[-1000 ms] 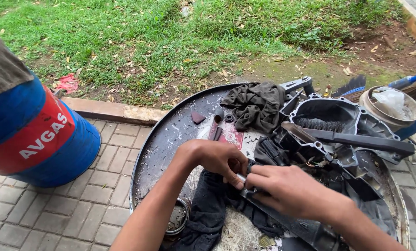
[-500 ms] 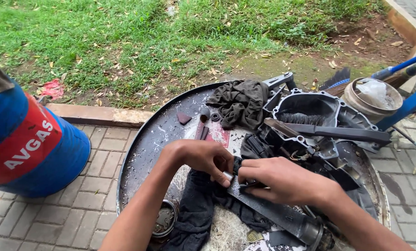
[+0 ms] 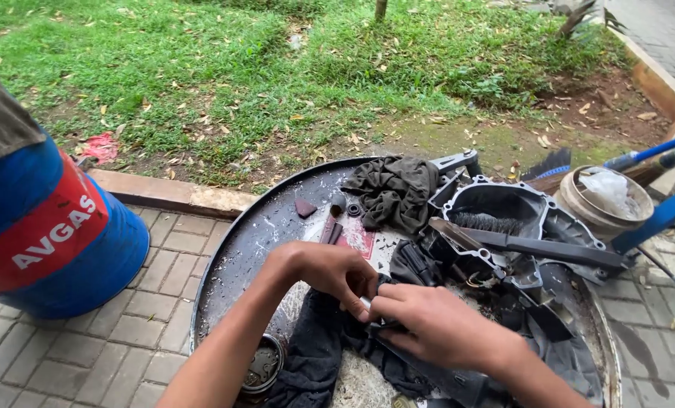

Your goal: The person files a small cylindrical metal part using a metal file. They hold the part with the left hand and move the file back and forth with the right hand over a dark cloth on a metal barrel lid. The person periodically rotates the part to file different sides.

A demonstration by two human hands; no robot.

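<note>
My left hand (image 3: 326, 272) and my right hand (image 3: 432, 326) meet over a round, grimy metal tray (image 3: 228, 253). The right hand grips a long dark metal part (image 3: 458, 381) that runs toward the lower right. The fingers of the left hand pinch that part's small silvery end (image 3: 365, 304). A dark rag (image 3: 315, 355) lies under both hands. How the end joins the part is hidden by my fingers.
On the tray lie a crumpled dark cloth (image 3: 394, 189), a grey engine cover (image 3: 503, 204) with a long dark tool (image 3: 556, 253) across it, and a small round tin (image 3: 262, 364). A blue drum (image 3: 58, 242) stands left, a bucket (image 3: 602, 198) and blue tubes (image 3: 658, 215) right. Grass lies beyond.
Both hands stay together on the same part, with the left fingers shifting slightly at its end. The view has drifted a little, so the tray sits further left in the frame.
</note>
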